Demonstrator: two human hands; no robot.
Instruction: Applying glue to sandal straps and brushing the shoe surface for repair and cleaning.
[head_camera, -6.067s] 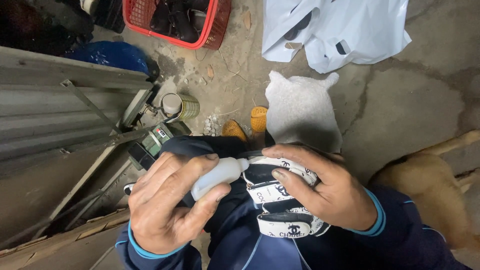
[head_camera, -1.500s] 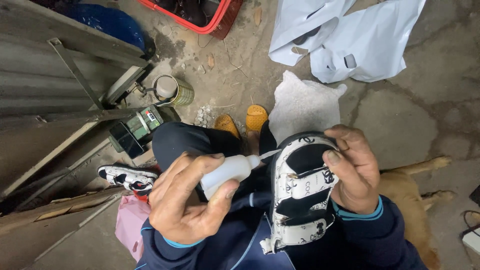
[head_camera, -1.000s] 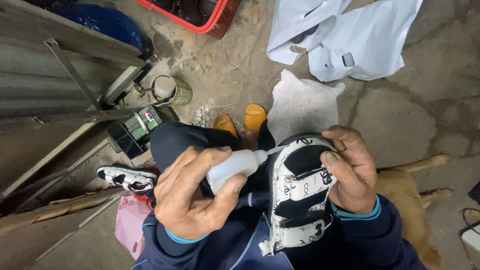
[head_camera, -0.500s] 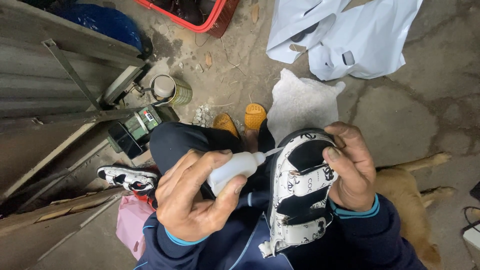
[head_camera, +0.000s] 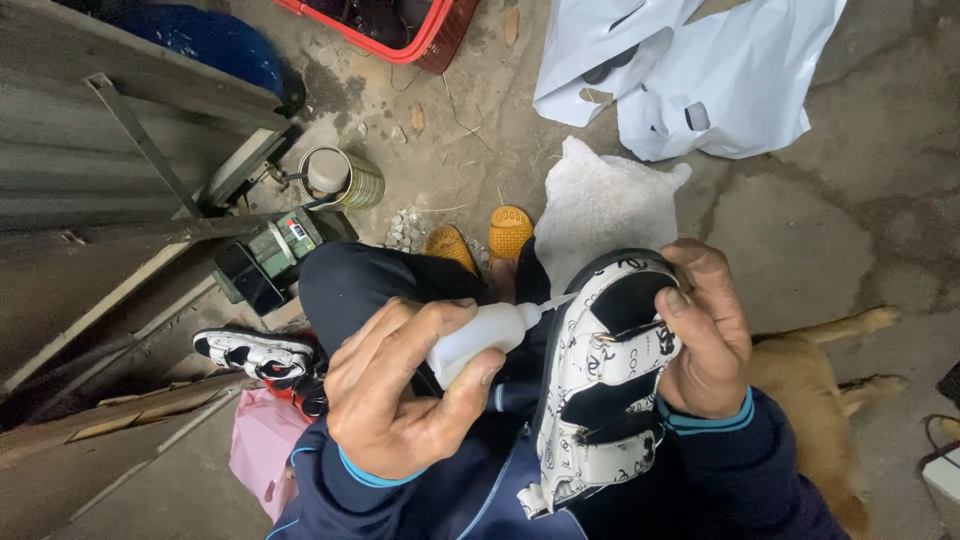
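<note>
- The white-and-black sandal (head_camera: 600, 390) stood on edge over our lap, toe end up, its patterned straps facing us.
- Our right hand (head_camera: 705, 340) clasped its upper end, thumb pressed on the black insole.
- Our left hand (head_camera: 405, 385) was wrapped tight around a small white squeeze bottle (head_camera: 480, 337), whose thin nozzle touched the sandal's rim.
- Beyond our knees lay a white bag (head_camera: 605, 205); a second sandal (head_camera: 250, 352) sat well apart at our left, and a tan dog (head_camera: 815, 400) lay beside our right arm.

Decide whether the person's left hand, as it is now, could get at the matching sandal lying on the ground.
Probably not right away: the left hand is wrapped around a squeeze bottle, though the second sandal lies uncovered just beside it.
</note>
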